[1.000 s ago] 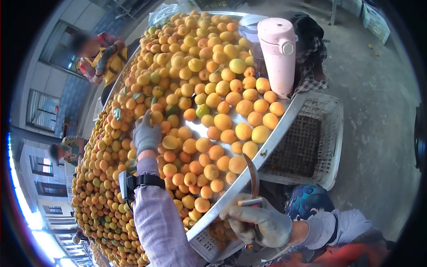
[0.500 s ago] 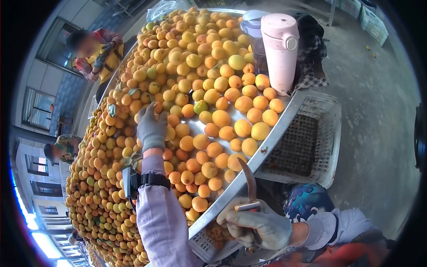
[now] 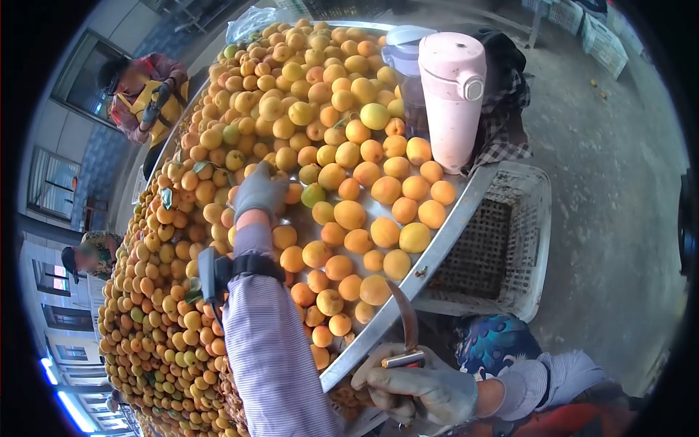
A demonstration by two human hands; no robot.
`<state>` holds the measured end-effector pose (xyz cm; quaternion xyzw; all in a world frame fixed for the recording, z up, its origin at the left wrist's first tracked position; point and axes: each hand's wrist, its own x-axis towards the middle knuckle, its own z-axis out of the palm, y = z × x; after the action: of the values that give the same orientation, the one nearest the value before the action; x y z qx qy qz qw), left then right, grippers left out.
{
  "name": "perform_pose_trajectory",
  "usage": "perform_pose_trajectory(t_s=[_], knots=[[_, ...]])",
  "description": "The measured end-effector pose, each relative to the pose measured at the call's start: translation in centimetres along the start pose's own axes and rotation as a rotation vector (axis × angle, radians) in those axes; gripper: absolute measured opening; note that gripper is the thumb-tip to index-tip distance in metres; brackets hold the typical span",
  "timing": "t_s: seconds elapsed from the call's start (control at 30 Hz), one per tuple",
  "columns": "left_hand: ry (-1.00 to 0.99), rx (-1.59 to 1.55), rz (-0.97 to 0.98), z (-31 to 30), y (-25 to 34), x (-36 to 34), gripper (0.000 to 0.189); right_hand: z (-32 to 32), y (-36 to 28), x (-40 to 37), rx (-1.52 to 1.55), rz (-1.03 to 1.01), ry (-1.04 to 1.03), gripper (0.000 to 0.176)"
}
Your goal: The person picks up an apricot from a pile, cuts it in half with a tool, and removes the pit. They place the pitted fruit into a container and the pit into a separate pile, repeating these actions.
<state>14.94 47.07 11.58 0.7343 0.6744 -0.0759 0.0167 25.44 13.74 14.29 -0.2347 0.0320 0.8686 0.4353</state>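
My left hand, in a grey glove, reaches into the heap of apricots on a metal-rimmed table. Its fingers point away from me and are mostly hidden behind the back of the hand, so whether they hold an apricot does not show. A dark band with a grey device is strapped round that wrist. Low on the right, my right hand, also gloved, is closed round a small knife; its curved, brownish blade points up beside the table rim.
A pink flask and a lidded jar stand at the table's right edge, near checked cloth. Below that edge sits a grey plastic crate. Co-workers stand along the far left side.
My left hand has drawn its fingers in and shifted slightly among the apricots. The view has tilted a little. My right hand keeps the knife in nearly the same place.
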Motion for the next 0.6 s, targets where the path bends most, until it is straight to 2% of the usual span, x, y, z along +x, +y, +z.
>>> perform_pose_trajectory(t_s=[0.07,0.23,0.33,0.4,0.47,0.6], knots=[[-0.068,-0.167,0.127,0.3,-0.8,-0.1,0.044,0.0,0.0,-0.2,0.013,-0.009,-0.024,0.016],[-0.098,-0.197,0.130,0.2,-1.2,-1.0,0.049,-0.1,0.7,-0.2,0.017,-0.005,-0.032,0.017],[-0.073,-0.179,0.173,1.0,-1.5,-0.6,0.053,0.1,0.5,-0.4,0.014,-0.008,-0.050,0.017],[-0.178,-0.031,0.274,0.3,-0.5,-1.8,0.052,0.0,0.7,-0.2,0.017,0.002,-0.054,0.017],[-0.135,-0.064,0.274,0.8,-1.0,-1.6,0.049,0.1,0.7,-0.2,0.013,0.021,-0.056,0.017],[-0.198,-0.096,0.232,0.6,-0.5,-1.5,0.048,0.6,-0.2,-0.3,-0.057,0.006,0.022,0.017]])
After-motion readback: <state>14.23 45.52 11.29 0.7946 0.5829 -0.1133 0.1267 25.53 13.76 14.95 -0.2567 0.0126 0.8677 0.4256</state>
